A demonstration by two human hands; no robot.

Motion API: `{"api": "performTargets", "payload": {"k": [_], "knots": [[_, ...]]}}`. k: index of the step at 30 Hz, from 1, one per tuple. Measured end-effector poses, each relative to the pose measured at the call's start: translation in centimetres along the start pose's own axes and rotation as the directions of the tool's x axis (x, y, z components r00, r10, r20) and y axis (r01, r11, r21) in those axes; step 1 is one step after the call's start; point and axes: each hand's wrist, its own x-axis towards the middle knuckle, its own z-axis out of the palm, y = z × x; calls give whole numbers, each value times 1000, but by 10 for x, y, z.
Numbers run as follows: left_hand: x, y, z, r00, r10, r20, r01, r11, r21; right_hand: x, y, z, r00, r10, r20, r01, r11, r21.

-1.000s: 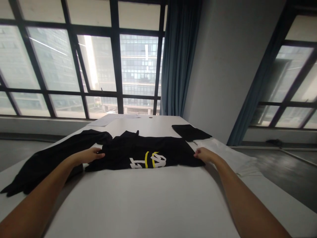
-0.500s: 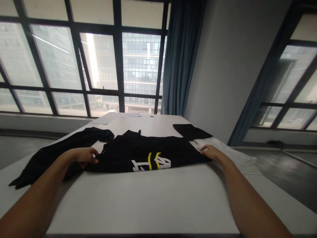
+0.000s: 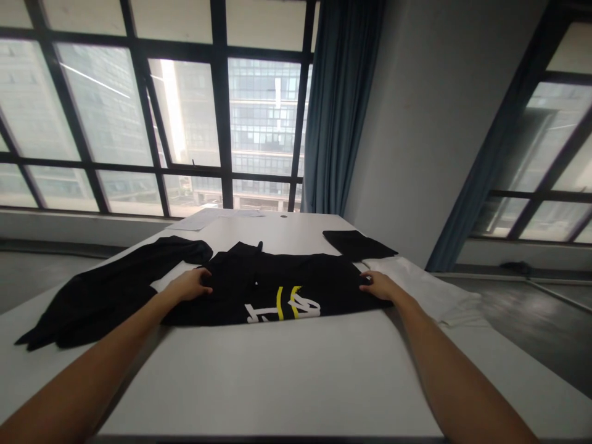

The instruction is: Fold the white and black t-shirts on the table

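Note:
A black garment with a white and yellow print lies spread across the white table. My left hand is at its left part, fingers curled on the black cloth; whether they pinch any of it is too small to tell. At the garment's right part is my right hand, its fingers bent against the cloth, with the grip likewise unclear. The print sits near the front edge, between both hands.
Another black garment lies crumpled at the left. A folded black cloth and a white cloth are at the right. Papers rest at the far left end of the table, with windows and a curtain beyond.
My left hand has moved right and farther back from the garment's front left corner. My right hand has shifted slightly left, inward from the right edge. The garment has barely moved.

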Motion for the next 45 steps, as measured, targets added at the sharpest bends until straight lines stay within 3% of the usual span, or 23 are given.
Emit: {"api": "performTargets", "payload": {"k": [5, 8, 11, 13, 15, 18, 20, 24, 27, 31, 36, 41, 45], "knots": [[-5, -24, -35, 999, 27, 39, -22, 994, -107, 0, 5, -7, 997, 9, 74, -6, 999, -44], [-10, -20, -42, 1000, -16, -3, 16, 999, -32, -3, 1, -12, 999, -3, 39, 6, 997, -76], [-17, 9, -22, 983, 101, -151, -92, 994, 63, -6, -17, -8, 984, -168, -53, 165, 985, -52], [-21, 30, 1, 939, 327, -107, -324, 945, 44, -8, -31, 2, 956, -290, -53, 290, 957, -4], [-23, 43, 23, 882, 470, 27, -471, 882, 19, -10, -43, 12, 945, -327, -3, 326, 944, 49], [-22, 43, 44, 852, 470, 231, -492, 869, 47, -12, -50, 19, 951, -294, 99, 289, 955, 67], [-22, 35, 50, 849, 438, 296, -477, 876, 70, -15, -51, 14, 946, -287, 154, 282, 958, 54], [-23, 20, 53, 846, 406, 346, -464, 880, 104, -23, -48, -7, 934, -228, 275, 236, 972, 7], [-15, 18, 50, 858, 410, 308, -462, 879, 117, -23, -50, -18, 924, -179, 338, 202, 979, -36], [23, 29, 39, 871, 426, 244, -467, 873, 143, -6, -61, -18, 958, -157, 241, 194, 971, -141], [94, 51, 35, 917, 321, 236, -382, 874, 299, 37, -65, -9, 978, -190, 83, 201, 966, -160], [163, 75, 51, 936, 296, 190, -346, 869, 354, 80, -59, -2, 979, -146, 144, 175, 962, -210], [204, 88, 67, 939, 284, 193, -338, 859, 384, 99, -57, 2, 973, -102, 207, 153, 957, -246]]}}
